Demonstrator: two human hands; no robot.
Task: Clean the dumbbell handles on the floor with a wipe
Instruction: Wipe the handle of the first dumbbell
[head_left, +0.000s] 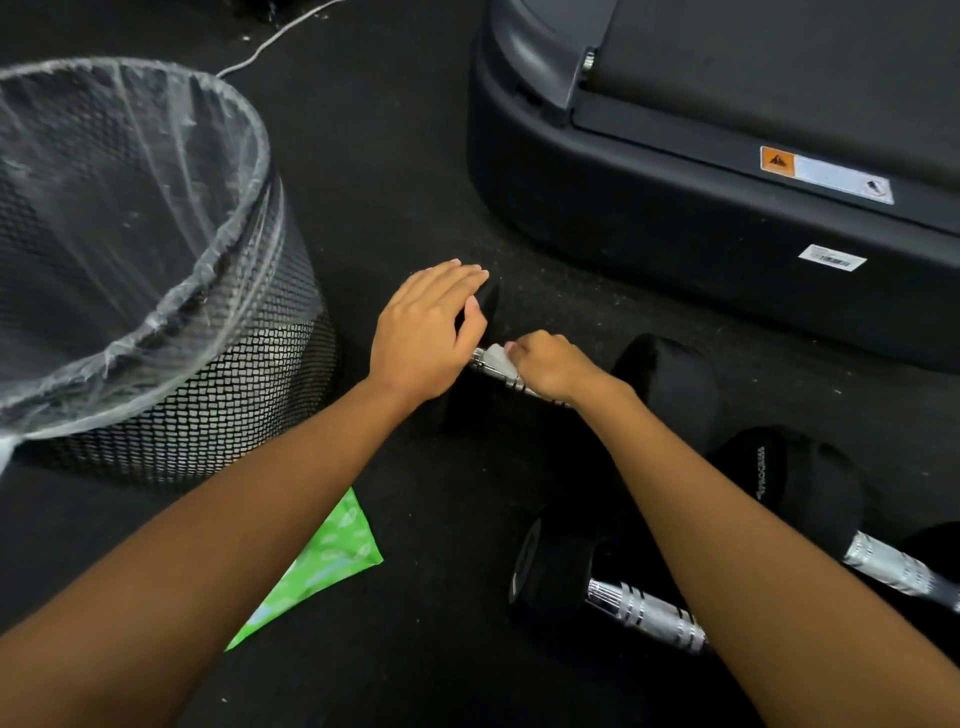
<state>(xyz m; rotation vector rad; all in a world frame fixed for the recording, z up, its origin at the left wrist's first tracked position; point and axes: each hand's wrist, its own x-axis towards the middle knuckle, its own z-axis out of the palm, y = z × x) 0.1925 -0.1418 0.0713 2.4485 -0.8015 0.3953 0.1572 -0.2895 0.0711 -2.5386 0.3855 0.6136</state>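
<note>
A black dumbbell (670, 379) with a chrome handle lies on the dark floor in the middle of the view. My left hand (423, 327) rests flat, fingers straight, on its left head, which is mostly hidden. My right hand (548, 364) grips a white wipe (496, 357) wrapped round the chrome handle near the left head. Two more black dumbbells lie nearer to me on the right: one with its handle at the bottom (644, 610), another further right (893, 564), both partly under my right forearm.
A black mesh waste bin (218, 374) with a clear liner stands at the left. A green wipe packet (327, 561) lies on the floor under my left forearm. A treadmill base (675, 208) fills the upper right. A white cable (270, 41) runs along the floor at the top.
</note>
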